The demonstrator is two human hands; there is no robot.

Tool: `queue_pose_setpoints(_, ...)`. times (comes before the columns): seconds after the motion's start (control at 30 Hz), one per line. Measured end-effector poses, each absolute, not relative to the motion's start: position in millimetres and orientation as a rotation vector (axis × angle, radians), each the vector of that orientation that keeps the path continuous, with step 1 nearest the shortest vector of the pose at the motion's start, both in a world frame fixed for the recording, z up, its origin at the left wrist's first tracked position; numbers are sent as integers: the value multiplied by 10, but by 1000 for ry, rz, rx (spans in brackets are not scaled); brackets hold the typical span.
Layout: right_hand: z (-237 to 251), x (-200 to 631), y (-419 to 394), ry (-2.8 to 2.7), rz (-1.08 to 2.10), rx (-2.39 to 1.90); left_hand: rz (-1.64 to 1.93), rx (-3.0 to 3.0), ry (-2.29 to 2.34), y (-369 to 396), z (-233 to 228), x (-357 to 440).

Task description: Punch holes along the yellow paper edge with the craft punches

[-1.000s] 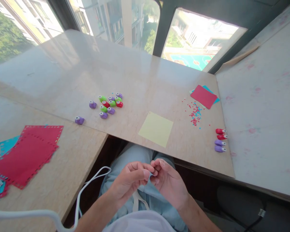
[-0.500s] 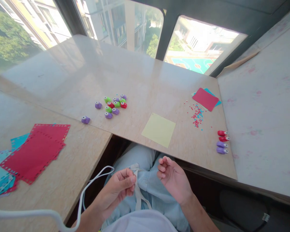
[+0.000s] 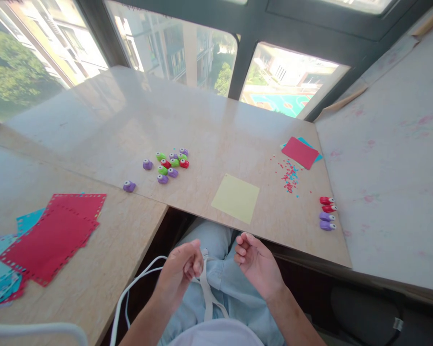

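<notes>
Over my lap, my left hand (image 3: 182, 264) is closed in a loose fist with the thumb on top; I see nothing in it. To its right, my right hand (image 3: 258, 264) has its fingers curled in towards the thumb, palm partly showing and nothing visible in it. The two hands are apart and touch nothing on the table. Just beyond them lies a pale yellow paper square (image 3: 235, 198), flat near the table's front edge. A small hole shows at its far corner.
Small purple, green and red craft punches (image 3: 165, 164) cluster left of the paper, and several more punches (image 3: 327, 214) line the right edge. Confetti (image 3: 290, 177) lies beside stacked cards (image 3: 300, 152). Red sheets with punched borders (image 3: 54, 235) cover the left table. A white cable (image 3: 120, 298) hangs near my left arm.
My left hand has turned and risen slightly, its thumb now pointing up instead of pinched against the fingers. My right hand holds almost the same pose. The camera view has tilted a little upward.
</notes>
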State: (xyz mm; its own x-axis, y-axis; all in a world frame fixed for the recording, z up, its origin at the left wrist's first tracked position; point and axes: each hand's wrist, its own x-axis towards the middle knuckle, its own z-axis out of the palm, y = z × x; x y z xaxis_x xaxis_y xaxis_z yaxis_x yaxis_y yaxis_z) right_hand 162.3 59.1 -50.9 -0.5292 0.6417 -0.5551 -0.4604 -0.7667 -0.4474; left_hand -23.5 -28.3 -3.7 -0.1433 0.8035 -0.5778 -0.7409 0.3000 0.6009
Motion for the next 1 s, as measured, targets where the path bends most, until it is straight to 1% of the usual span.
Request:
queue_pose_setpoints(0.2, -463, 1621, 775, -432, 2198, -904, 1383, 467, 1282, -25, 98, -311)
queue_pose_setpoints(0.3, -421, 1611, 862, -453, 2133, -879, 1342, 624, 1352, 79, 32, -361)
queue_pose_setpoints(0.47, -382, 1604, 962, -444, 2089, -815, 1356, 722, 1421, 205, -111, -435)
queue_pose_setpoints(0.63, -384, 1649, 1061, -326, 2081, -709, 1483, 751, 1508, 356, -155, -536)
queue_pose_setpoints(0.77, -437, 1704, 1197, -288, 2054, -705, 1635, 689, 1608, 538, -219, -666)
queue_pose_setpoints(1.0, -650, 1797, 1386, -408, 1947, -835, 1760, 534, 2014, 982, -456, -864)
